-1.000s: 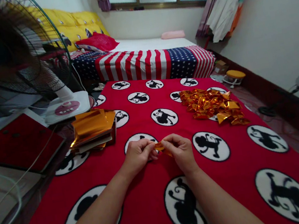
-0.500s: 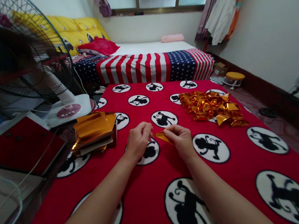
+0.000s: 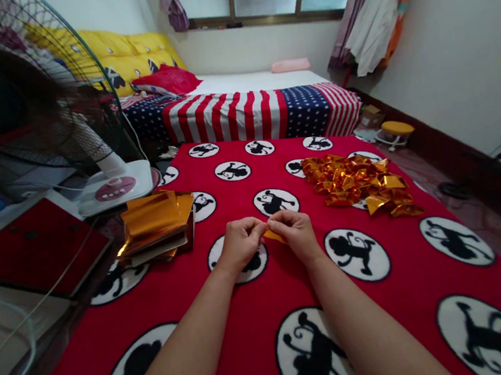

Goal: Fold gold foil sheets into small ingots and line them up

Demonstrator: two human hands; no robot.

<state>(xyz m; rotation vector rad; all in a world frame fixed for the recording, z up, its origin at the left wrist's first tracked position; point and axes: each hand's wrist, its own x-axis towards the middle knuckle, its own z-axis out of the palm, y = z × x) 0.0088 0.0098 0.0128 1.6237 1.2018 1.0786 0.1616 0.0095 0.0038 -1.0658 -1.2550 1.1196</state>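
Between my two hands is a small piece of gold foil paper (image 3: 276,236), mostly hidden by the fingers. My right hand (image 3: 294,230) pinches it from the right. My left hand (image 3: 242,239) is closed in a pinch at its left tip, close against the right fingertips. To the left lies a stack of gold foil sheets (image 3: 158,218). Over on the right sits a heap of folded gold foil pieces (image 3: 348,178). Everything rests on a red cloth (image 3: 259,363) with black monkey figures in white circles.
A running fan (image 3: 111,178) stands at the left, beside a dark red panel (image 3: 36,247) and a white cable (image 3: 30,330). Beyond the cloth is a bed (image 3: 239,113) with a striped cover. A yellow-topped stool (image 3: 397,127) stands on the floor at right.
My left hand has moved right and slightly down, and its fingers now pinch the foil paper's tip. My right hand has shifted slightly left with the paper.
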